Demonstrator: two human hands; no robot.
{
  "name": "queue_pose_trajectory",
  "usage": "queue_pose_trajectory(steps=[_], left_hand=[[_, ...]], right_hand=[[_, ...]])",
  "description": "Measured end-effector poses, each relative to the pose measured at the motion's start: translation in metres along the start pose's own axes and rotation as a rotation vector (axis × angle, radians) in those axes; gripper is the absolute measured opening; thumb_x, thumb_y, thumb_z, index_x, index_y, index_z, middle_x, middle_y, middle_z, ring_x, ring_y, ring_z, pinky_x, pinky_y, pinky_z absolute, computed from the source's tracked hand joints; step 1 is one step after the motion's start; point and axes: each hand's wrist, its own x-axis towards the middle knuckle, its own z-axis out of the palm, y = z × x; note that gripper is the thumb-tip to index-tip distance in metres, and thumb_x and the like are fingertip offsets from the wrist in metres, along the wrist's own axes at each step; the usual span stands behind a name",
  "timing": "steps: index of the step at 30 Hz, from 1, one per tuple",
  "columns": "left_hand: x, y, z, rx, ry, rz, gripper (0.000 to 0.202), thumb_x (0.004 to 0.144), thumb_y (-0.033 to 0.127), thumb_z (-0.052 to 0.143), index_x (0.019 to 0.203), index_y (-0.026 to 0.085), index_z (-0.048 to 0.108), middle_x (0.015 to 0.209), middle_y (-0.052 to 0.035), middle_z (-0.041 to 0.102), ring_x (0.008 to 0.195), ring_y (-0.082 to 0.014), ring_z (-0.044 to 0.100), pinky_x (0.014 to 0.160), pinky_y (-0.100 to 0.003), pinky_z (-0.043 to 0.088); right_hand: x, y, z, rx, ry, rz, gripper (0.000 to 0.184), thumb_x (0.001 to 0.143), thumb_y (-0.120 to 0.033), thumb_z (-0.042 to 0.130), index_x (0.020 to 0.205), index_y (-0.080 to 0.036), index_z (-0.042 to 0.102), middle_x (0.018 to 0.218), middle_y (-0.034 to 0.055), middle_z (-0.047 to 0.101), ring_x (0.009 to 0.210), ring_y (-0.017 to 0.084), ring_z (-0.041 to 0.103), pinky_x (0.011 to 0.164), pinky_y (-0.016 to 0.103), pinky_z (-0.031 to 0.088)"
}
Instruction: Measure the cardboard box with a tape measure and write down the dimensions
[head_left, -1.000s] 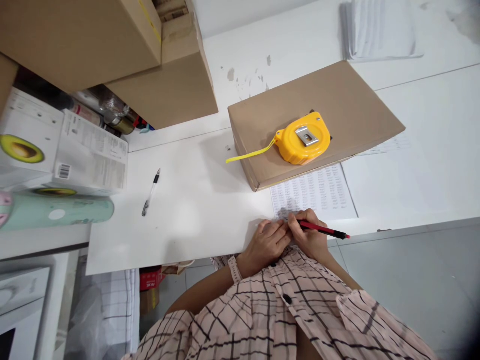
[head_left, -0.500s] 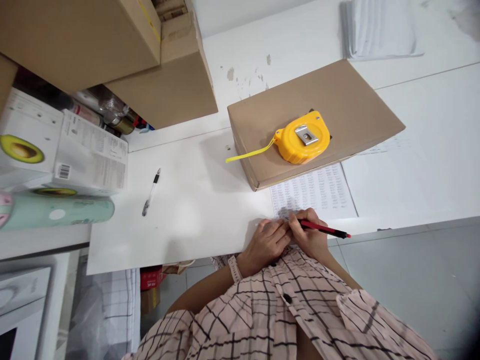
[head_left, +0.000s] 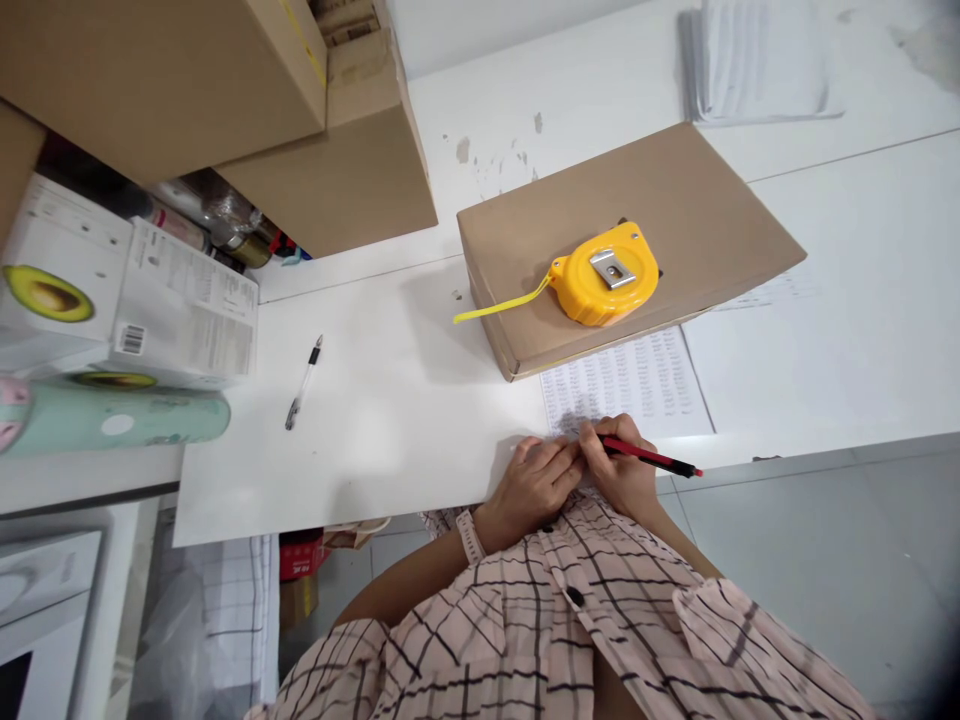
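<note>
My right hand [head_left: 624, 468] grips a red and black pen [head_left: 651, 458], its tip at the lower edge of a paper sheet [head_left: 637, 385] filled with rows of handwriting. Beside it, my left hand [head_left: 536, 482] lies flat at the sheet's lower left corner, fingers stretched out and holding nothing. A cardboard box [head_left: 675, 200] covers the upper part of the sheet. On top of the box rests a yellow tape measure [head_left: 606, 275] with a metal clip and a yellow strap. Farther left, a clear pen with a black grip [head_left: 303, 385] lies on the white table [head_left: 405, 430].
Large cardboard boxes [head_left: 337, 190] are stacked at the back left. White boxes with avocado pictures [head_left: 187, 300] and a mint green bottle [head_left: 150, 415] stand on the left. A pile of white paper [head_left: 765, 60] lies at the back right.
My right hand has shifted very slightly with the pen along the sheet. My left hand stays in place, and the view has moved a little.
</note>
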Motion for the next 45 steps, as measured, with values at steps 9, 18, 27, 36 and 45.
queue_pose_trajectory(steps=[9,18,27,36,45], left_hand=[[0.0,0.0,0.002,-0.011,0.05,-0.009,0.031,0.103,0.016,0.045,0.121,0.013,0.07,0.127,-0.0098,0.072,0.121,-0.0212,0.06,0.103,-0.042,0.044],[-0.004,0.0,0.006,0.016,-0.034,0.012,0.032,0.103,0.017,0.046,0.127,0.015,0.068,0.132,-0.0126,0.07,0.124,-0.0232,0.059,0.105,-0.043,0.043],[-0.002,0.0,0.003,0.001,-0.036,0.004,0.033,0.103,0.018,0.046,0.128,0.015,0.067,0.133,-0.0111,0.07,0.124,-0.0224,0.06,0.104,-0.043,0.042],[-0.004,0.0,0.005,-0.01,-0.142,-0.003,0.032,0.104,0.02,0.048,0.13,0.016,0.066,0.134,-0.013,0.069,0.125,-0.0241,0.061,0.105,-0.043,0.042],[-0.002,0.0,0.002,-0.006,-0.044,-0.004,0.032,0.104,0.019,0.047,0.128,0.014,0.067,0.133,-0.0117,0.07,0.123,-0.0227,0.061,0.103,-0.043,0.043]], right_hand=[[-0.001,-0.002,-0.001,0.012,-0.01,0.003,0.03,0.094,-0.033,0.065,0.072,-0.024,0.046,0.058,-0.0055,0.052,0.051,0.012,0.05,0.053,0.027,0.043],[0.001,0.001,0.0,-0.029,-0.001,-0.024,0.028,0.094,-0.033,0.064,0.073,-0.024,0.047,0.059,-0.0058,0.052,0.051,0.011,0.049,0.053,0.027,0.042],[0.002,-0.007,-0.002,0.011,-0.003,0.031,0.03,0.094,-0.039,0.062,0.072,-0.024,0.047,0.059,-0.0046,0.053,0.051,0.012,0.049,0.053,0.028,0.042],[0.001,-0.003,0.0,0.009,-0.015,0.021,0.03,0.093,-0.036,0.063,0.072,-0.024,0.046,0.058,-0.0053,0.051,0.051,0.012,0.048,0.053,0.028,0.041],[0.002,-0.012,-0.001,0.076,0.025,0.056,0.032,0.093,-0.034,0.063,0.072,-0.025,0.042,0.056,-0.0068,0.047,0.05,0.011,0.043,0.052,0.027,0.039]])
